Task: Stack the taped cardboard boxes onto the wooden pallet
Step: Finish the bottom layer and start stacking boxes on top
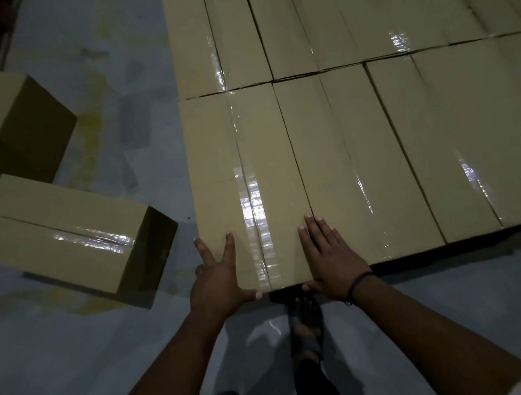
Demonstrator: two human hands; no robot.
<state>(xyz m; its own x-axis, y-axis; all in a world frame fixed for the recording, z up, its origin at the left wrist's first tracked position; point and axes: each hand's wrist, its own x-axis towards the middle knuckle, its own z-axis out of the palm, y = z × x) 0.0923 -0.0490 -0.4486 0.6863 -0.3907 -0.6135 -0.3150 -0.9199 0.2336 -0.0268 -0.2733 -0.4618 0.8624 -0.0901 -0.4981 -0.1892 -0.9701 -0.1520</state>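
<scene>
Head view shows both hands lying flat on the near corner box [243,167] of the stack. The left hand [217,278] is spread at its outer corner and the right hand [328,254] lies by the seam with the neighbouring box [344,157]. Thumbs rest on the front edge, clasping nothing. The pallet is hidden beneath. An uneven push could skew this box, leaving it overhanging the floor [114,84] and liable to tip toward the sandalled foot [306,320].

One head camera, looking forward and steeply down, close over the left hand [218,281] and right hand [331,254], boxes [357,124] right ahead, floor [109,355] and feet [305,330] at the bottom
</scene>
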